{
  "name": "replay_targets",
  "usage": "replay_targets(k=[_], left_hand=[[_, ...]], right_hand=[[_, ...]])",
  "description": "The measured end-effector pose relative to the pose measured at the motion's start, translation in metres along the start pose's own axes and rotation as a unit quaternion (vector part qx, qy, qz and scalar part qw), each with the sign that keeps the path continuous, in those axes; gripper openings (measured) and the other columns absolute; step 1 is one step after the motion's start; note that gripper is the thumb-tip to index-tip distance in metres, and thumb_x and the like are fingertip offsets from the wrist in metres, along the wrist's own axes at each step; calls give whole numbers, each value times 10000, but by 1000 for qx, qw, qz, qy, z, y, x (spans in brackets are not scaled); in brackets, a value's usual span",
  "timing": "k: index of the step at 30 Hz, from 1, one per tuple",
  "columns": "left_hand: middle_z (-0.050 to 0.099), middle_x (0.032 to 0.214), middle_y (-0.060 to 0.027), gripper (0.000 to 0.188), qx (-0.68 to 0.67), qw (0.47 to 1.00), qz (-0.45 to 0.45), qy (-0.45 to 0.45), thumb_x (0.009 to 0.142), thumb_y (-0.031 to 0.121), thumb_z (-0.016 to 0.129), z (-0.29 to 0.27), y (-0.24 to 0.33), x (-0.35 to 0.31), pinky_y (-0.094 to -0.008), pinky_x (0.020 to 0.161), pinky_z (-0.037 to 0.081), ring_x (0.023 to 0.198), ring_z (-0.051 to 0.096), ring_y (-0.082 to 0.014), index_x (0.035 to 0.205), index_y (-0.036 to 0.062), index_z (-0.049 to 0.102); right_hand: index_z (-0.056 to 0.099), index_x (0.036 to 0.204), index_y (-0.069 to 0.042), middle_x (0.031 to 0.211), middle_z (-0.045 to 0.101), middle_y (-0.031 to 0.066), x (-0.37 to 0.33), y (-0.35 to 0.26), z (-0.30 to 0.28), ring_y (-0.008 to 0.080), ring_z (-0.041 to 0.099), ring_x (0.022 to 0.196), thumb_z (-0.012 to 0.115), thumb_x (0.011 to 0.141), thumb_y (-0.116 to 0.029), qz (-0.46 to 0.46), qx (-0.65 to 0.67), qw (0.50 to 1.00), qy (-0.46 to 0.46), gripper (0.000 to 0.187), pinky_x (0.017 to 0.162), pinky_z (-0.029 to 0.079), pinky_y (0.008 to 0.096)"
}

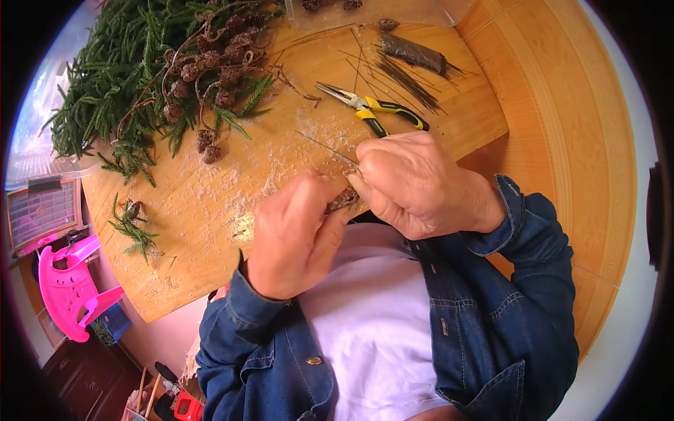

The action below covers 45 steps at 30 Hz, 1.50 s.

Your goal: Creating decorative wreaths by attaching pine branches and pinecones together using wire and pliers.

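My left hand (298,235) is closed around a brown pine cone (342,201) near the table's front edge. Its fingers cover most of the cone. Close beside it, my right hand (414,186) pinches a thin dark wire (324,146) at the cone's end; the wire's free length points up and left over the table. Whether the wire is wound round the cone is hidden by my fingers. Just beyond my right hand lie needle-nose pliers (375,109) with yellow and black handles, jaws toward the left.
Loose dark wires (409,83) and a wrapped wire bundle (414,55) lie at the back right. Green artificial pine branches (105,98) and a cluster of pine cones (228,74) fill the back left. One small sprig (132,226) rests on the wooden table (189,274) amid pale crumbs.
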<state>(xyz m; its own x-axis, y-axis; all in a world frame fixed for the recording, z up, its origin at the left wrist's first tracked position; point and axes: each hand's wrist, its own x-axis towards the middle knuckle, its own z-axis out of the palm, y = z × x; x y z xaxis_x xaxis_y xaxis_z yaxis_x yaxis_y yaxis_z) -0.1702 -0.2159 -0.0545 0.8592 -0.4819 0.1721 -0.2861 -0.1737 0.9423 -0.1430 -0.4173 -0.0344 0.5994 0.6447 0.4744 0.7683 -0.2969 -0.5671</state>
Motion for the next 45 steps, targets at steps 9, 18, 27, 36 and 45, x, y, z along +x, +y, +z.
replay_targets(k=[9, 18, 27, 36, 45], left_hand=[[569, 795, -150, 319, 233, 949, 161, 136, 717, -60, 639, 4, -5, -3, -338, 558, 470, 613, 567, -278, 1030, -52, 579], [586, 861, -175, 343, 191, 957, 112, 187, 744, -30, 658, 11, -7, 0, -348, 606, 493, 690, 595, -302, 1078, -47, 583], [588, 863, -131, 291, 122, 968, 75, 205, 814, 16, 655, 5, 6, -8, -308, 599, 475, 686, 587, -237, 1092, -26, 577], [530, 722, 2, 83, -176, 952, -113, 223, 864, 23, 636, -20, 16, -18, -211, 562, 383, 644, 463, -56, 927, -27, 614], [630, 878, -99, 157, 426, 856, -86, 279, 852, 16, 565, -191, -8, -26, -305, 651, 485, 749, 615, -199, 983, 52, 645]], right_hand=[[487, 779, 16, 639, 397, 69, -1, -13, -26, 196, 437, 550, 606, 866, -35, 197, 108, 974, 9, 155, 521, 367, 309], [599, 1012, 42, 850, 503, 39, 1, -5, 25, 99, 454, 706, 650, 884, -72, 136, 174, 971, 88, 179, 592, 382, 244], [601, 1026, 39, 826, 516, 45, -1, -3, 28, 86, 472, 696, 635, 845, 40, 215, 286, 930, 79, 185, 572, 386, 243], [595, 964, 18, 770, 507, 34, 3, -8, 32, 75, 440, 590, 627, 766, 98, 165, 192, 967, -21, 216, 495, 343, 222], [581, 943, 19, 751, 504, 52, 1, -2, 23, 74, 434, 564, 609, 743, 99, 173, 173, 969, -22, 218, 481, 330, 223]])
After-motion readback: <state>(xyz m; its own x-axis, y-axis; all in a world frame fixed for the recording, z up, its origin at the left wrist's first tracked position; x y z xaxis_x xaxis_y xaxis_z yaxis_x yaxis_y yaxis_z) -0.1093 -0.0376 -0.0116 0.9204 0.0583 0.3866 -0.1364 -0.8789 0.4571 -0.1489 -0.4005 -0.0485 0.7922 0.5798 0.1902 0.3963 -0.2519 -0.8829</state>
